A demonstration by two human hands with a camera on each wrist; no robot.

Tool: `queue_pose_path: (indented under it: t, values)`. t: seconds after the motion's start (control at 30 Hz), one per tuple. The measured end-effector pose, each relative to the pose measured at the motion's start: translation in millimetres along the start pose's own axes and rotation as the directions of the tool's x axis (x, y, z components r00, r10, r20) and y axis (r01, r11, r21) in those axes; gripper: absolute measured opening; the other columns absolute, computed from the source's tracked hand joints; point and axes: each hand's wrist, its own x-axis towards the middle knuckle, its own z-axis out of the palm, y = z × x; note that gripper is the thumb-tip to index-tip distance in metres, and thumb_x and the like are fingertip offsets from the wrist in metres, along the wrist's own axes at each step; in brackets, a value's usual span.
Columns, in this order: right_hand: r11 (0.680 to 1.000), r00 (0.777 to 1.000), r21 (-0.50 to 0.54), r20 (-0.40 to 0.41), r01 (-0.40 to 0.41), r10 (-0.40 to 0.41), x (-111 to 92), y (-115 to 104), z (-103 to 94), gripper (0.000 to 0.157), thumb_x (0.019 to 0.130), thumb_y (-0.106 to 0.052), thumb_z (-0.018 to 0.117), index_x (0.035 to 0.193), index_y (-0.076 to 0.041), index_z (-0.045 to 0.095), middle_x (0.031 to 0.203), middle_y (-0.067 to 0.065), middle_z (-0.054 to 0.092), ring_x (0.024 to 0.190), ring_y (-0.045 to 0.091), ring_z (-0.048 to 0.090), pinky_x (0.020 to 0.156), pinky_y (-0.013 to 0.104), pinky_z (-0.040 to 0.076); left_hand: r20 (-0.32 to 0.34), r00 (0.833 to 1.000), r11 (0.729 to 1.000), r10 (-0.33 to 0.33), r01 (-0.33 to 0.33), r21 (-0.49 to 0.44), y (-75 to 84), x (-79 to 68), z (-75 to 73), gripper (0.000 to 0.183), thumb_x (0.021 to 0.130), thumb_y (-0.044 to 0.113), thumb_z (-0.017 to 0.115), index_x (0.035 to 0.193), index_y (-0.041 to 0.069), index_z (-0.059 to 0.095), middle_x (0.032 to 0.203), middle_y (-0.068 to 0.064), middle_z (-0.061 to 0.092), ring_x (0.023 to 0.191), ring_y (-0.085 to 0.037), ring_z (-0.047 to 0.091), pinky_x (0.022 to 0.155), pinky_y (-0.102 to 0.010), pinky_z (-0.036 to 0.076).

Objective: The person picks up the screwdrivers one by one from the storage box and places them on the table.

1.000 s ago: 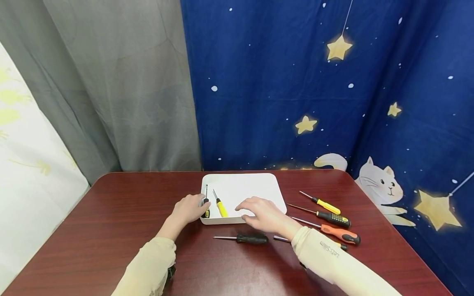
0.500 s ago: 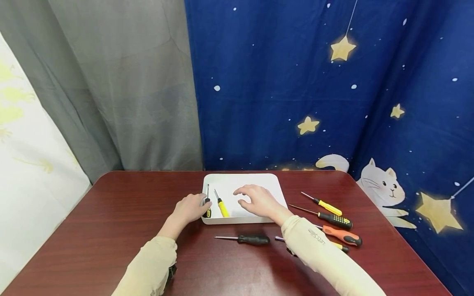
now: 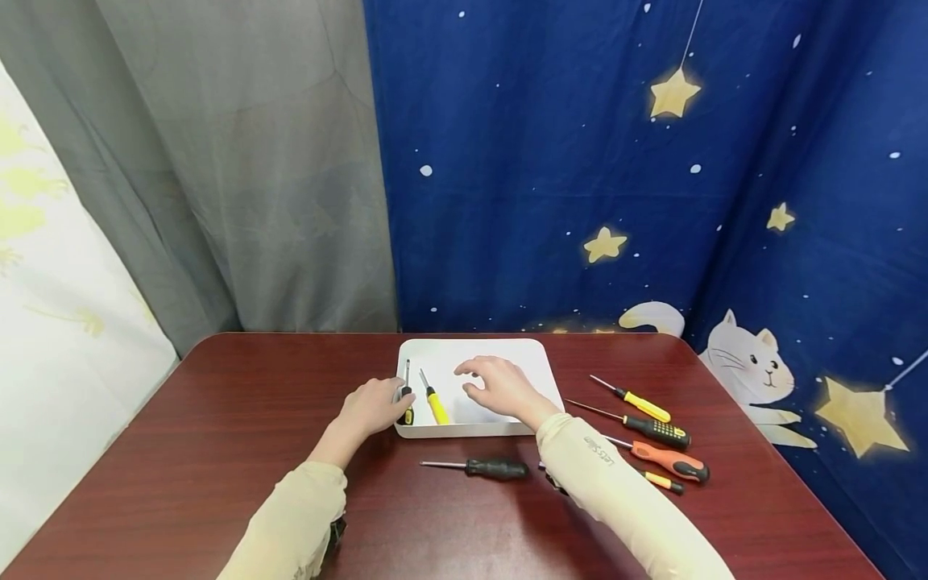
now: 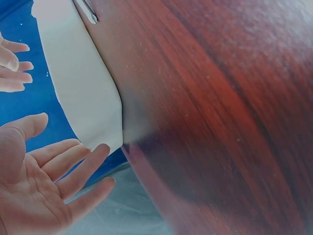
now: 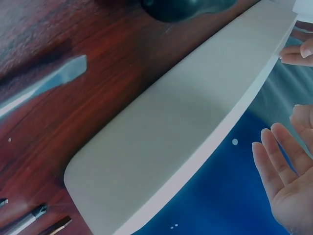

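My left hand [image 3: 373, 405] lies at the left rim of a white tray [image 3: 464, 431], fingers extended against its corner in the left wrist view. By its thumb, a black-and-yellow screwdriver [image 3: 408, 417] rests inside the tray along the left wall. A second screwdriver with a yellow handle [image 3: 438, 408] lies just right of that one. Over the tray's middle hovers my right hand [image 3: 500, 387], its fingers loosely bent and holding nothing. From the right wrist, the tray's outer wall [image 5: 156, 127] shows with the right hand [image 5: 293, 186] beyond it, palm visible and fingers spread.
A black-handled screwdriver [image 3: 498, 469] lies before the tray on the dark red table [image 3: 290, 387]. To the right lie a yellow screwdriver [image 3: 647, 408], a black one [image 3: 656, 432] and an orange-handled one [image 3: 670, 461]. Another screwdriver [image 3: 663, 482] is partly hidden under my right forearm.
My right hand has drawn back from the tray's front edge, moving farther in over the tray. The left hand stays at the left rim; the screwdrivers lie as before.
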Motion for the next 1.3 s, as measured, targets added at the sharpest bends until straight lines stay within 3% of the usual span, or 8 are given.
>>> queue_pose_path:
  t: [0.6, 1.03, 1.3]
  values:
    - [0.998, 0.996, -0.044, 0.078, -0.047, 0.050, 14, -4, 24.4, 0.026, 0.078, -0.015, 0.062, 0.103, -0.015, 0.064, 0.099, -0.003, 0.062, 0.085, 0.012, 0.058, 0.071, 0.029, 0.044, 0.001, 1.000, 1.000, -0.006, 0.006, 0.002, 1.7, -0.4, -0.3, 0.039, 0.084, 0.032, 0.054, 0.110, 0.003, 0.059, 0.090, -0.011, 0.060, 0.076, -0.023, 0.055, 0.064, -0.043, 0.044]
    - [0.999, 0.991, -0.033, 0.126, -0.037, 0.041, 19, -13, 40.6, 0.026, 0.077, -0.015, 0.062, 0.102, -0.013, 0.064, 0.096, 0.001, 0.063, 0.087, 0.014, 0.057, 0.073, 0.030, 0.044, -0.020, 1.000, 1.000, 0.012, -0.011, 0.009, 2.9, -1.4, -1.5, 0.037, 0.083, 0.033, 0.055, 0.106, 0.004, 0.060, 0.088, -0.012, 0.061, 0.077, -0.026, 0.057, 0.061, -0.044, 0.043]
    - [0.999, 0.994, -0.050, 0.110, -0.001, 0.006, 23, -17, 53.5, 0.029, 0.072, -0.015, 0.066, 0.101, -0.011, 0.064, 0.094, 0.003, 0.063, 0.086, 0.018, 0.057, 0.074, 0.031, 0.043, -0.039, 0.999, 1.000, 0.017, -0.016, 0.011, 2.8, -2.5, -0.8, 0.034, 0.083, 0.032, 0.055, 0.102, 0.004, 0.061, 0.086, -0.012, 0.061, 0.077, -0.028, 0.058, 0.059, -0.044, 0.043]
